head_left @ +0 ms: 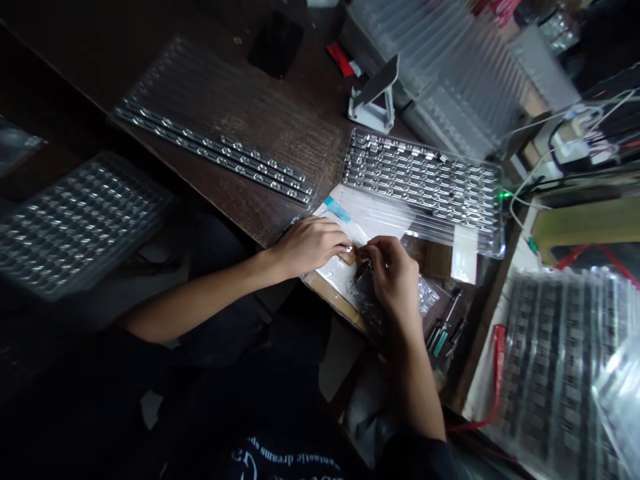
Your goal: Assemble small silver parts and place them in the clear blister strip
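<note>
My left hand point(314, 244) rests over a white sheet point(334, 270), its fingers pressed together beside a small tan piece point(348, 256). A tiny shiny bit shows at the left fingertips; its kind is too small to tell. Close by on the right, my right hand point(394, 270) is closed in a pinch, and what lies between its fingers is hidden. Beneath the right hand sits a clear plastic bag point(370, 293) with small dark parts. A clear tray point(423, 177) full of rows of small metal-and-black parts lies just beyond both hands.
Left of that lies another clear tray point(250, 110) with several filled strips along its near side. A grey stand point(376, 100) and stacked clear trays point(445, 73) are behind. Screwdrivers point(443, 328) lie at right. Filled trays point(83, 223) stand lower left; others point(565, 353) stand right.
</note>
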A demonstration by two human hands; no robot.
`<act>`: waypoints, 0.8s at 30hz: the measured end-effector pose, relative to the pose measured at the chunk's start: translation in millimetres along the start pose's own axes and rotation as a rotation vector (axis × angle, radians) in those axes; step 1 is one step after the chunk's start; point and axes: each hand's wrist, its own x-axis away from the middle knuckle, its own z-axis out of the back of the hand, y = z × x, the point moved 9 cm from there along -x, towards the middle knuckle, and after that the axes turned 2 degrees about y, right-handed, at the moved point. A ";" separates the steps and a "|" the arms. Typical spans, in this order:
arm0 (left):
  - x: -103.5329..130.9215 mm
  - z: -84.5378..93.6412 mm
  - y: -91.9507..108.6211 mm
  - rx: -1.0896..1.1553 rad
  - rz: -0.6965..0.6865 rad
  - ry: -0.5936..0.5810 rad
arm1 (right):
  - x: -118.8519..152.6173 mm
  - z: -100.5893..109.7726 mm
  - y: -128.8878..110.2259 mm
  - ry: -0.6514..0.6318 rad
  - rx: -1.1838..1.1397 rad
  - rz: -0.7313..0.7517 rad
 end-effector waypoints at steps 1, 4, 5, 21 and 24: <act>0.2 3.5 0.3 0.012 0.000 0.031 | -0.9 0.2 -4.7 0.010 0.015 0.039; 3.9 19.5 -4.7 0.014 0.066 0.157 | -2.9 -3.1 -17.8 -0.001 0.029 0.146; 6.1 22.9 -7.0 -0.004 0.096 0.173 | -2.9 -6.3 -20.9 -0.024 0.021 0.170; 4.7 21.7 -3.6 -0.044 0.194 0.136 | 3.7 -2.4 -19.0 -0.108 0.267 0.179; -3.0 12.2 8.6 0.013 0.138 0.123 | 6.3 3.7 -7.3 -0.175 0.319 0.119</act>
